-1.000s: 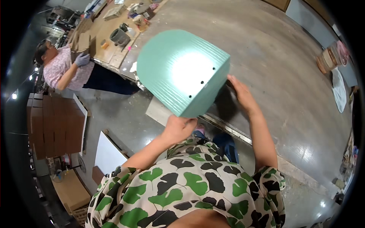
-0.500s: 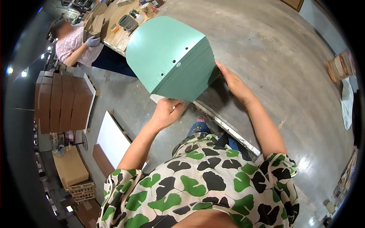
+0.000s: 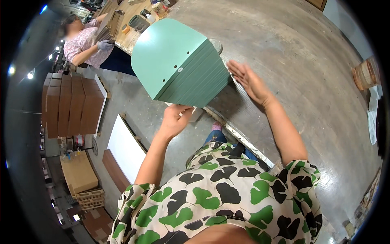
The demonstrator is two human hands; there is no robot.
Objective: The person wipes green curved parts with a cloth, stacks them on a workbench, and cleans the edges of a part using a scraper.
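A stack of pale green boards [image 3: 170, 49], each with one rounded end, stands at the edge of the grey worktable. Its top board has several dark holes along the straight edge and a small pale round mark. My left hand [image 3: 176, 121] is closed at the stack's lower near side, its fingers curled; what they hold, if anything, is hidden. To the right of the stack my right hand [image 3: 250, 83] is open, fingers stretched out, its palm turned toward the boards and a small gap between them.
The grey worktable [image 3: 308, 81] extends to the right, with a brownish tub [image 3: 364, 74] near its far rim. A gloved co-worker [image 3: 87, 46] holds brown boards at another table [image 3: 122, 38] with containers. Stacked brown panels [image 3: 73, 105] and a white board [image 3: 126, 148] lie on the left.
My right hand has come away from the side of the stack. The boards' edges look more spread, and the stack sits slightly further left in view. My left hand stays at its near side.
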